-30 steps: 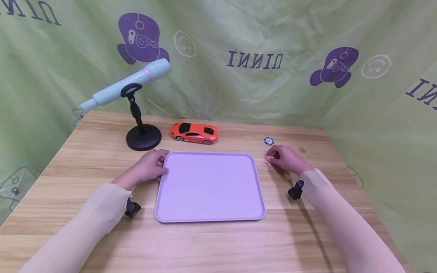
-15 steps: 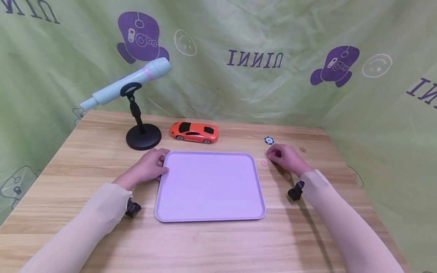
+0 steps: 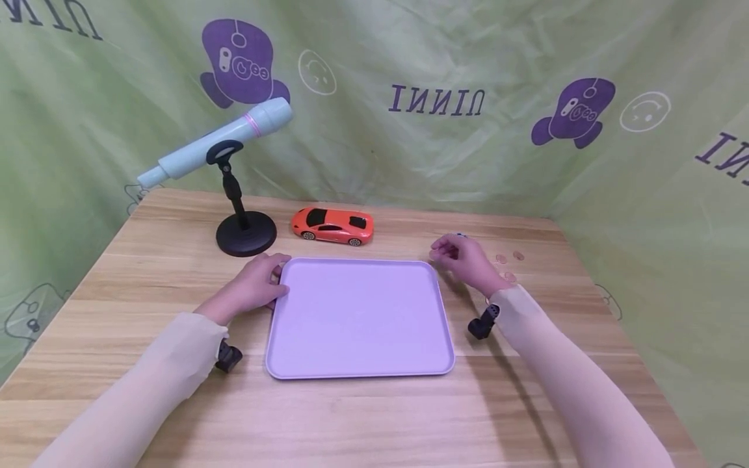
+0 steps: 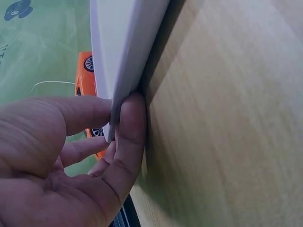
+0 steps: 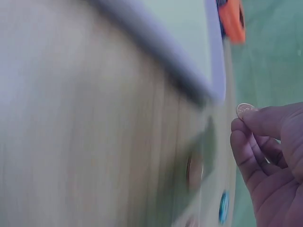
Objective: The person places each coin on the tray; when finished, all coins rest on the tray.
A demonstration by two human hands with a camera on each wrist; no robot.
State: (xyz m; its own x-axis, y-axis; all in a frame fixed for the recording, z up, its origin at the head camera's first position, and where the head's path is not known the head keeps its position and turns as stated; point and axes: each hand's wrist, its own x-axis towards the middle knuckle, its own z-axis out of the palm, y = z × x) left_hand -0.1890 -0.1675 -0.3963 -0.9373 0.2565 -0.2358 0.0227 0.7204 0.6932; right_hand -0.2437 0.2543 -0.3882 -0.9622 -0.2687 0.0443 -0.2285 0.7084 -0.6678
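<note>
A lilac tray lies on the wooden table. My left hand pinches its left rim near the far corner; in the left wrist view the thumb is over the rim and a finger is beneath it. Close to the tray's far right corner, my right hand holds a copper-coloured coin between thumb and fingertip. Several more coins lie right of that hand, among them one coin farthest right. A blue-edged poker chip is mostly hidden behind the right hand in the head view.
An orange toy car stands behind the tray. At the back left, a black stand carries a pale blue toy telescope. A green printed curtain hangs behind the table.
My right hand has moved left and slightly away from me, carrying the coin towards the tray's corner. Coins behind it now show, and the chip is mostly covered. The left hand has stayed put.
</note>
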